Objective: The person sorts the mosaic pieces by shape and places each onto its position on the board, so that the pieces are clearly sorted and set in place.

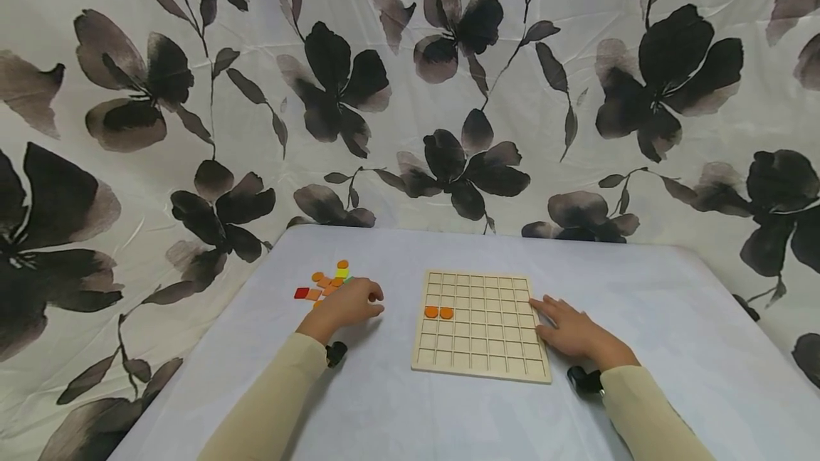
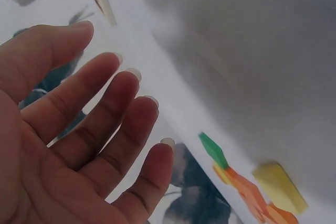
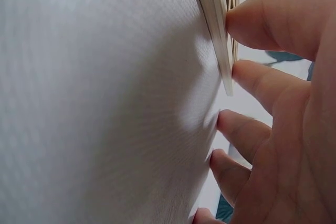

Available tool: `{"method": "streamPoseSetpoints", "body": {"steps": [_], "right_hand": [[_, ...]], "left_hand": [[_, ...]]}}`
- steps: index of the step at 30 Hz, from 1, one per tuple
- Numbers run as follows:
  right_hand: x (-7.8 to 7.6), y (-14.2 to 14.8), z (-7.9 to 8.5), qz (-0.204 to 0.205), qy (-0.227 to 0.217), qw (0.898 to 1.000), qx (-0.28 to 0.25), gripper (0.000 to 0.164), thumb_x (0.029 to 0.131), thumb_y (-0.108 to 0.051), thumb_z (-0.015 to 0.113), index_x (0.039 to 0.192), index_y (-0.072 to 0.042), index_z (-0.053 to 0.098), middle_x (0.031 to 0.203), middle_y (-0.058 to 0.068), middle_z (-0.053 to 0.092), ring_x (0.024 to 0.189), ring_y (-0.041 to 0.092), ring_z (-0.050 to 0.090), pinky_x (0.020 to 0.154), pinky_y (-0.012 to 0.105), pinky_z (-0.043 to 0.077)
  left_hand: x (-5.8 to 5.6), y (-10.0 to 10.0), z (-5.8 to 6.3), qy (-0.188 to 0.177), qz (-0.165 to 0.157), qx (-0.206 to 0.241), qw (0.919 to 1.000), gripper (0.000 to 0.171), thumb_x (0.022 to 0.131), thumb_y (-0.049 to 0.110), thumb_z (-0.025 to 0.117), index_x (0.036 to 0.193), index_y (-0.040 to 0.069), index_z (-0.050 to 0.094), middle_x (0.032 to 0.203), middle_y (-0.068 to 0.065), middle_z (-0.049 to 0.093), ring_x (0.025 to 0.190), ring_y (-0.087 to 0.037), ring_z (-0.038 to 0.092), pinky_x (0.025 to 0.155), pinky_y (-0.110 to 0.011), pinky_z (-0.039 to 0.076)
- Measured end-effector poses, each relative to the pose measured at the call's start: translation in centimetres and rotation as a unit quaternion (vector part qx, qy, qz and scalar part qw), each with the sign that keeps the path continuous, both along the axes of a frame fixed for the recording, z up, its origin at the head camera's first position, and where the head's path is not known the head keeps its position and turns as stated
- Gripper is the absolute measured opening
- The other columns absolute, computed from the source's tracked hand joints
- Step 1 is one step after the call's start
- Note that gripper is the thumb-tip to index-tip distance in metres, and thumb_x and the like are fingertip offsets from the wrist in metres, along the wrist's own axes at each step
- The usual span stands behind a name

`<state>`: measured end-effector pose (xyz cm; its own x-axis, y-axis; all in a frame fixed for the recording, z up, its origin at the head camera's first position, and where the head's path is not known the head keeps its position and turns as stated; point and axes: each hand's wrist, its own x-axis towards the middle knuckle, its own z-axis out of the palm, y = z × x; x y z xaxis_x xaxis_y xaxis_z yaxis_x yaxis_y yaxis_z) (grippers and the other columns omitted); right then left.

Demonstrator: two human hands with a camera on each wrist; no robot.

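Head view, right hand (image 1: pixel 573 331) touching board (image 1: pixel 487 333), left hand (image 1: pixel 349 301) near coloured pieces (image 1: pixel 314 294)

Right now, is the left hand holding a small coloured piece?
No, the left hand has its fingers parted, with nothing between them.

Long beige sleeves (image 1: pixel 272 390) show at lower left and lower right, a small black wrist-worn device (image 1: pixel 336 353) beside each.
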<state>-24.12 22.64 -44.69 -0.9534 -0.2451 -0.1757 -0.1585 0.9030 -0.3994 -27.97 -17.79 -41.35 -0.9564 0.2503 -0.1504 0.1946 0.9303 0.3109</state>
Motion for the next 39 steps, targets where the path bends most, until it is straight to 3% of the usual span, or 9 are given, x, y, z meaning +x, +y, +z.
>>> {"method": "streamPoseSetpoints", "body": {"steps": [21,32,39], "right_hand": [[0.1,0.1,0.3,0.0,-0.002,1.0,0.001,0.057,0.097,-0.032,0.047,0.149,-0.01,0.036,0.154,0.028,0.026,0.142,0.051,0.018,0.108,0.073,0.015],[0.2,-0.1,0.3,-0.003,-0.005,1.0,0.002,0.057,0.097,-0.032,0.047,0.149,-0.011,0.036,0.155,0.028,0.026,0.142,0.051,0.018,0.109,0.072,0.015],[0.2,0.0,0.4,-0.004,-0.004,1.0,-0.002,0.057,0.097,-0.032,0.047,0.149,-0.011,0.037,0.155,0.028,0.026,0.143,0.051,0.018,0.108,0.073,0.015]], "left_hand": [[0.3,-4.7,0.7,-0.016,0.051,0.023,0.9983,0.026,0.091,0.021,0.064,0.113,0.009,0.067,0.108,-0.007,0.064,0.092,-0.02,0.056,0.082,-0.035,0.054],[0.3,-6.7,0.5,-0.007,0.039,0.005,0.9992,0.024,0.092,0.016,0.06,0.113,0.005,0.067,0.108,-0.008,0.064,0.1,-0.023,0.058,0.094,-0.046,0.049],[0.3,-7.5,0.1,-0.007,0.051,0.016,0.9985,0.025,0.091,0.013,0.061,0.114,0.004,0.067,0.111,-0.01,0.065,0.101,-0.024,0.058,0.091,-0.043,0.051]]}}
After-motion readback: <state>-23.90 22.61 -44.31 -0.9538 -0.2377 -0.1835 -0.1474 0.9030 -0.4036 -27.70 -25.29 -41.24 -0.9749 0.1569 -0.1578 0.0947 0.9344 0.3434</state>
